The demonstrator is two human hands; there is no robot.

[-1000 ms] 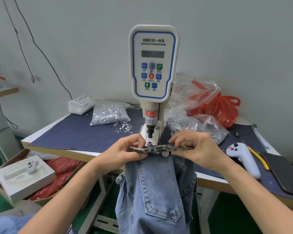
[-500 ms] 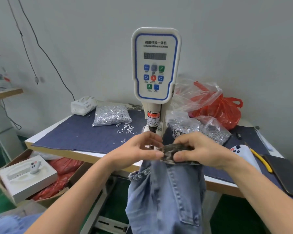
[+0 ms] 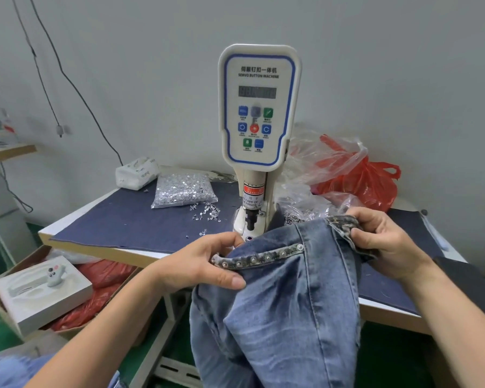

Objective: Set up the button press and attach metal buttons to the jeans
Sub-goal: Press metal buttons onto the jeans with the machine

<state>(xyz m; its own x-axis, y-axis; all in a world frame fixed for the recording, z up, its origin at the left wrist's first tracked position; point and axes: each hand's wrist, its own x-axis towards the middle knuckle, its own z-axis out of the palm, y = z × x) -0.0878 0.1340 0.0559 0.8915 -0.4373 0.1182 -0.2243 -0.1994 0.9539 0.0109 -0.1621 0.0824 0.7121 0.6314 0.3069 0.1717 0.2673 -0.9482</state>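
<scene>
Blue jeans (image 3: 286, 309) hang in front of the table, held up by both hands. My left hand (image 3: 205, 264) pinches the left end of a dark trim strip (image 3: 259, 257) studded with several metal buttons. My right hand (image 3: 381, 239) grips the bunched waistband at the upper right. The white servo button machine (image 3: 259, 107) stands just behind the jeans, its punch (image 3: 251, 219) bare above the die. A clear bag of silver buttons (image 3: 184, 190) lies left of the machine, with loose buttons (image 3: 206, 212) scattered beside it.
The table carries a dark blue cloth (image 3: 129, 222). A white tissue pack (image 3: 136, 173) sits at back left, and clear and red plastic bags (image 3: 356, 175) at back right. An open white box (image 3: 39, 292) holding a controller sits low on the left. A dark phone (image 3: 471, 281) lies at right.
The jeans came off the die toward me. My right hand swung the waistband out to the right and up, exposing the studded strip, while my left hand stayed pinching its left end.
</scene>
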